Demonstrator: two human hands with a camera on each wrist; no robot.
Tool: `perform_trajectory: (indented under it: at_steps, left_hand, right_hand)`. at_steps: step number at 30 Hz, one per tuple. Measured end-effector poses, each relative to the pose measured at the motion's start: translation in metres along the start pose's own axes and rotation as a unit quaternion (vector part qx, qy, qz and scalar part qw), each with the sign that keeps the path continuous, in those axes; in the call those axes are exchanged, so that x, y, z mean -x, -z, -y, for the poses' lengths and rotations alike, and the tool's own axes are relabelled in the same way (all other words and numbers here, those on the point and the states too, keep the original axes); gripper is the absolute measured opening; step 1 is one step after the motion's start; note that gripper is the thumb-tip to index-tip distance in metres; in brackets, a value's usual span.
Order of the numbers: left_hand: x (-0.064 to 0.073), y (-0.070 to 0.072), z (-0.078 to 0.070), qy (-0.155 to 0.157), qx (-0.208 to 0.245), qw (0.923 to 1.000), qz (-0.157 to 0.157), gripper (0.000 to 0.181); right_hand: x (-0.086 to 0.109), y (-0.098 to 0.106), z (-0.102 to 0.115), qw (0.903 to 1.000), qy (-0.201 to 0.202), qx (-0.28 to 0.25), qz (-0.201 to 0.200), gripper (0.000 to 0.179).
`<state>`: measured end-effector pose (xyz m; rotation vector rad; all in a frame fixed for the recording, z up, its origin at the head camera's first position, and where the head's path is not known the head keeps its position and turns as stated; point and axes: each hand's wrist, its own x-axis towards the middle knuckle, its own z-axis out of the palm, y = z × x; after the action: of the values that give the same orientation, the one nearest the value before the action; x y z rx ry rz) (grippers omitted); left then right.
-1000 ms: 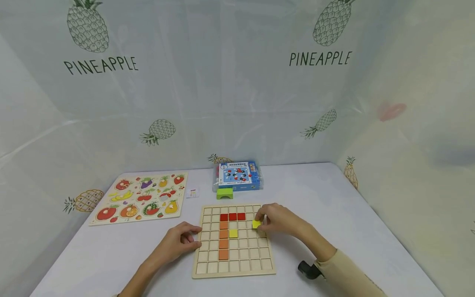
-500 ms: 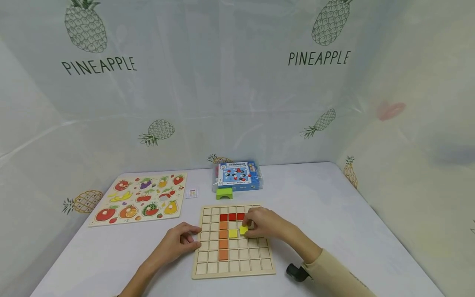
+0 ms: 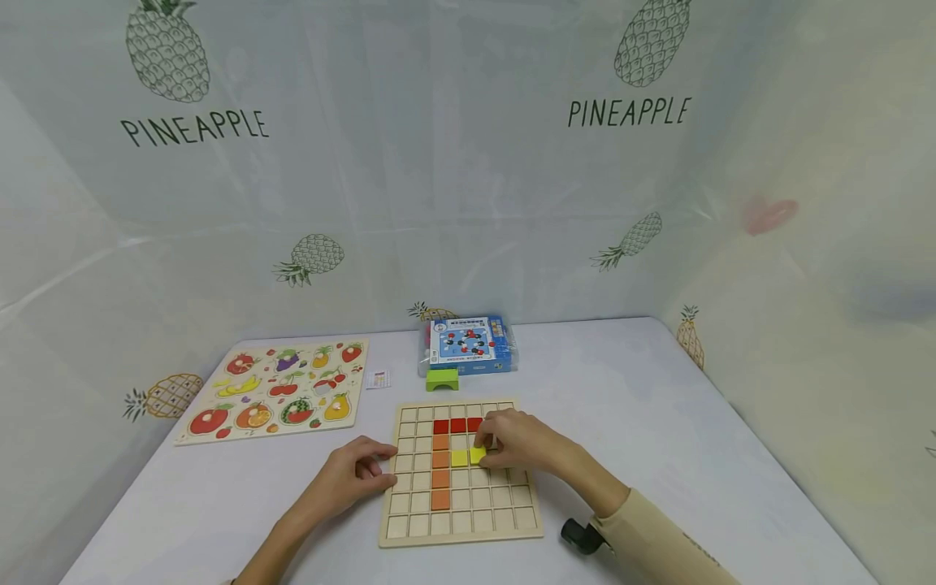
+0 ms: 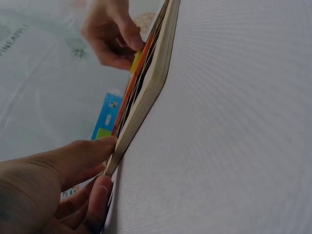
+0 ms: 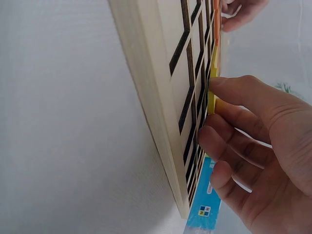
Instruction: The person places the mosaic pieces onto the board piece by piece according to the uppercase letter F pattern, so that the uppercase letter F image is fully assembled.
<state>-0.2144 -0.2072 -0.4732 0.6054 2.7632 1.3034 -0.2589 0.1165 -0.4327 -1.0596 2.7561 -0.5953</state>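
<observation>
A wooden grid board lies flat in the head view. Along its upper part runs a row of red tiles, and below that row's left end comes a column of orange tiles. One yellow tile sits beside the column. My right hand pinches a second yellow tile between thumb and fingers, right next to the first; the right wrist view shows the held tile at the board's surface. My left hand rests its spread thumb and fingertips against the board's left edge.
Beyond the board stands a green arch block, with a blue picture box behind it. A fruit puzzle board lies at the left, a small printed card beside it. White tabletop stretches to the right.
My right hand has moved left across the grid, bringing its yellow tile beside the other yellow tile and slightly closer to it in the last half second. My left hand keeps its place.
</observation>
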Motion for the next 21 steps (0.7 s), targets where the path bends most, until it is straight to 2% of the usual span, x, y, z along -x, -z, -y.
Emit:
perform_trajectory:
  at_steps: [21]
  left_hand:
    - [-0.0002,0.0002,0.0006,-0.006,0.002,1.0000,-0.003,0.038]
  right_hand:
    - [-0.0015,-0.0014,-0.0019,0.9999,-0.007,0.000,0.011,0.017]
